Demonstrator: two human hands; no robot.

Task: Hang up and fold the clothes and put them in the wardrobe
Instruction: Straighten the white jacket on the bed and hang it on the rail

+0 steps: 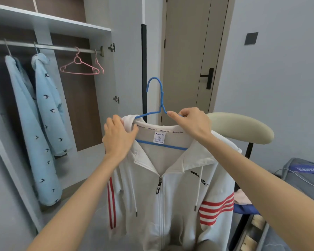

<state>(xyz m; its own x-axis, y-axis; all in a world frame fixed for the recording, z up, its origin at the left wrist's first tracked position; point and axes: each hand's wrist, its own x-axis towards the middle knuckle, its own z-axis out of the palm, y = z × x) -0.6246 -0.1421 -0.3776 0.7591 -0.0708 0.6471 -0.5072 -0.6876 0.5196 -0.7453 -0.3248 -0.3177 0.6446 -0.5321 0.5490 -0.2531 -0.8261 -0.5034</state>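
The hoodie [170, 187] hung on the hanger [159, 98], right of the wardrobe rail [47, 47]. The right hand [190, 124] pinched the hanger's shoulder; the left hand [119, 136] gripped the collar. The left shoulder looked half seated (fabric bunched), so it could slip off when lifted to the rail.

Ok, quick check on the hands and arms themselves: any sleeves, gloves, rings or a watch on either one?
Nothing worn that the view shows. The left hand and right hand are bare, with no gloves and no rings visible. Both forearms are uncovered from wrist to the frame edge: no sleeves, watch or bracelet.
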